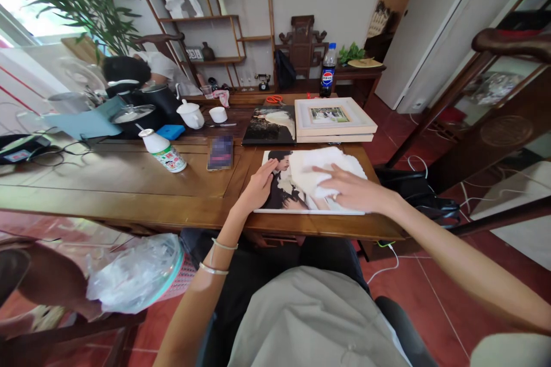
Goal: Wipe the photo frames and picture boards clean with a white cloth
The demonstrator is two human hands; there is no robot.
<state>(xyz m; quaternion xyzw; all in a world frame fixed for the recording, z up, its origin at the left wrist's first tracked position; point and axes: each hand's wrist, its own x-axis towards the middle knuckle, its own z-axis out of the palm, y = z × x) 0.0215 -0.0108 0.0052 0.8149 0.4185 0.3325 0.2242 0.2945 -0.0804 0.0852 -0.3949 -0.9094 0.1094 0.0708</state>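
A large photo panel (pixel 282 192) lies flat at the front edge of the wooden table, showing a person in dark clothing. On its left edge rests my left hand (pixel 259 184), fingers stretched out and flat, holding nothing. My right hand (pixel 344 184) is spread over a white cloth (pixel 321 159), pressing it against the right half of the panel. The cloth hides much of the picture there. Just behind the panel are a dark photo panel (pixel 269 133) and a stack of white frames (pixel 336 120) with a small picture inside.
Left of the panel lie a phone (pixel 220 153) and a white bottle with a green label (pixel 162 151). A white teapot (pixel 190 113), a cup (pixel 218 114) and a cola bottle (pixel 328 71) stand farther back. A bagged bin (pixel 142 269) is below left.
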